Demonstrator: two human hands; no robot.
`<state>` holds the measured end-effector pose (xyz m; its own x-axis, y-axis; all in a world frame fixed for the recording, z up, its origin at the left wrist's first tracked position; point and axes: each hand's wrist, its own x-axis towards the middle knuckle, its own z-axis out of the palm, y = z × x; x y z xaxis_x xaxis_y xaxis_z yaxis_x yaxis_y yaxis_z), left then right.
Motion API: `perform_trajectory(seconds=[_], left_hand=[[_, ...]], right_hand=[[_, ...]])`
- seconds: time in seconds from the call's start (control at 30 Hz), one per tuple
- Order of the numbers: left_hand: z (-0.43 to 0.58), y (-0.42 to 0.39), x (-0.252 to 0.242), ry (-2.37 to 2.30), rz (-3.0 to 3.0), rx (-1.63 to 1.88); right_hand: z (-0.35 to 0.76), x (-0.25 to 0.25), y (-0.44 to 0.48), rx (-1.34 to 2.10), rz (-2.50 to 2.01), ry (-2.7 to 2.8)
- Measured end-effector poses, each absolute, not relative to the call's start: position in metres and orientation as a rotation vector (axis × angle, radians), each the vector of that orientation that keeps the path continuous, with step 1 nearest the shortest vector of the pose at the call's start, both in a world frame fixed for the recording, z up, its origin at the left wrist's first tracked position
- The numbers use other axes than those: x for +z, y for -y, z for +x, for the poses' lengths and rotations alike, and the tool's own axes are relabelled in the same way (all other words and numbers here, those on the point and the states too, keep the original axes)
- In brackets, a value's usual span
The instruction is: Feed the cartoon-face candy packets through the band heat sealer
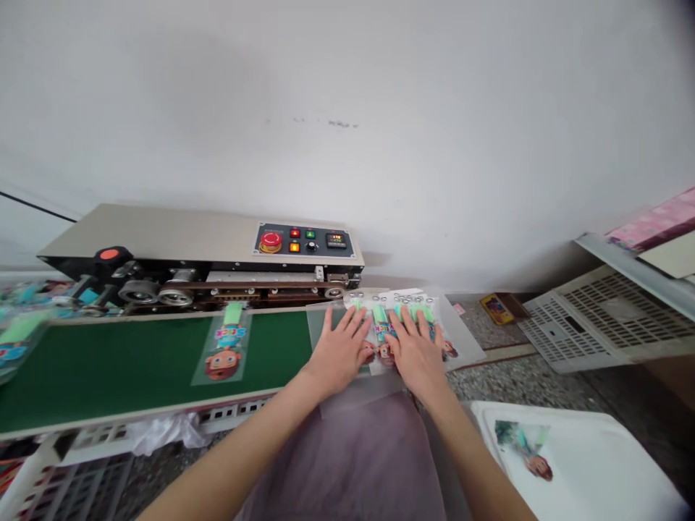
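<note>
Head view: packets (405, 318) lying fanned beside the belt's right end
left hand (339, 351): pressing flat, fingers spread
right hand (415, 354): pressing flat, open
belt (119, 365): carrying one packet (225, 347) past sealer (217, 250)
progress: most of the fan waiting unsealed

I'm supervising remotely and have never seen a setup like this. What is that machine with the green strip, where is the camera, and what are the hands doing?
The camera sits on the person's head, looking down. The left hand and right hand press flat on a row of clear packets with green contents, gripping nothing. The machine has a panel with a red button and a green belt, on which one cartoon-printed packet lies. A white bin at lower right holds another packet.
</note>
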<state>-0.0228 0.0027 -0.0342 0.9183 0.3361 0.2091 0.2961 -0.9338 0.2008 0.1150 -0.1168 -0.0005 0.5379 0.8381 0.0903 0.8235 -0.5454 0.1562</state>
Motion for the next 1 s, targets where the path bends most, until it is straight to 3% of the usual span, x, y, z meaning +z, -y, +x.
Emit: perform_trajectory(seconds=[0.23, 0.4, 0.6, 1.0], left_hand=[[-0.069, -0.027, -0.017, -0.649, 2.942, 0.179], [-0.047, -0.014, 0.002, -0.692, 2.943, 0.231], [-0.018, -0.002, -0.026, -0.433, 2.923, 0.331], [-0.054, -0.015, -0.032, -0.619, 2.927, 0.322]], right_hand=[[0.089, -0.002, 0.09, 0.196, 2.734, -1.52], [0.09, 0.011, 0.093, 0.226, 2.719, -1.529], [0.1, 0.012, 0.101, 0.232, 2.605, -1.54], [0.092, 0.012, 0.093, 0.107, 2.591, -1.624]])
